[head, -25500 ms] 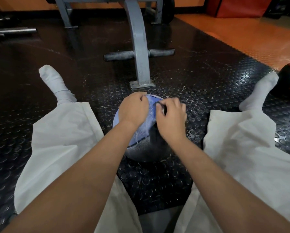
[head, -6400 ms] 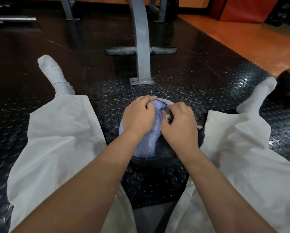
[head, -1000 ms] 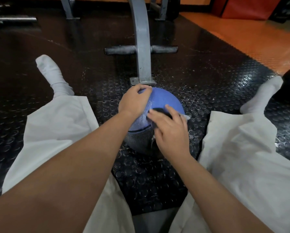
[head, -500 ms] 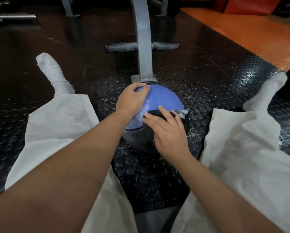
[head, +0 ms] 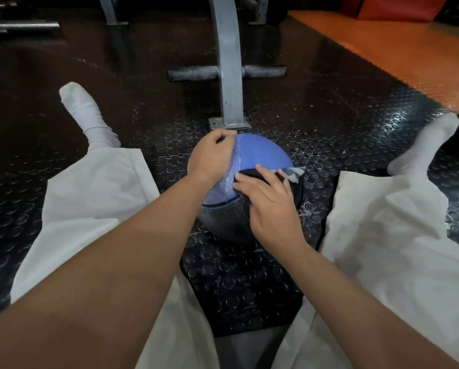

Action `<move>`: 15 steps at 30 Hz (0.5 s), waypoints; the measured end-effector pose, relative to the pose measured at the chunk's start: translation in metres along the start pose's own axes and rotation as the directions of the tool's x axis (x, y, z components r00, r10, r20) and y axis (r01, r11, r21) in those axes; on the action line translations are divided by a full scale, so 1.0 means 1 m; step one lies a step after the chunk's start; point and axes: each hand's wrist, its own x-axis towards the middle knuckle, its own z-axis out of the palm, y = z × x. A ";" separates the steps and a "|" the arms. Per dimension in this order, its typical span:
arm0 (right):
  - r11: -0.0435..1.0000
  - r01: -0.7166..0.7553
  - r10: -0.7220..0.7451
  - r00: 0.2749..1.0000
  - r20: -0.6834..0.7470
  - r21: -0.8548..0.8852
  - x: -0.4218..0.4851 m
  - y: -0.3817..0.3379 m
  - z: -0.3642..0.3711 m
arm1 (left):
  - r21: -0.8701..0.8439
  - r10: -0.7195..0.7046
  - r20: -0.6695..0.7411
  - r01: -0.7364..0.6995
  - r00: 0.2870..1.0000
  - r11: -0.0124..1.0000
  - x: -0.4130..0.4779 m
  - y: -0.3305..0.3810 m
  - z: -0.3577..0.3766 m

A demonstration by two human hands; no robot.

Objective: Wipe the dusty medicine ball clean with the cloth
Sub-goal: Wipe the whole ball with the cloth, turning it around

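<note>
The medicine ball [head: 260, 153] sits on the studded floor mat [head: 167, 169] between my spread legs, its far edge just short of the bench foot [head: 229, 123]. My left hand [head: 212, 157] curls its fingers over the upper left side, gripping. My right hand [head: 272, 206] presses the dark cloth [head: 289, 173] on the right shoulder, fingers flat. Strips of mat show either side.

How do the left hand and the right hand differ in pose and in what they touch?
The left hand curls its fingers over the medicine ball; the right hand holds its fingers straight. The left hand touches bare ball; the right hand presses the cloth onto it. Both are on the ball.
</note>
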 end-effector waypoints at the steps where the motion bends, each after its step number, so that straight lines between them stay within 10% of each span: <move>1: 1.000 0.019 -0.019 1.000 0.004 0.000 0.001 0.001 -0.001 | -0.007 0.009 -0.003 -0.009 1.000 1.000 -0.002 -0.002 0.000; 8: 0.960 -0.275 0.280 0.948 0.149 -0.056 0.071 0.002 -0.006 | 0.012 0.026 -0.049 -0.026 0.998 1.000 -0.009 -0.005 0.001; 15: 0.986 0.078 -0.077 0.997 0.016 -0.147 -0.027 -0.001 0.022 | 0.032 -0.032 -0.051 0.034 0.998 0.999 0.002 0.000 -0.004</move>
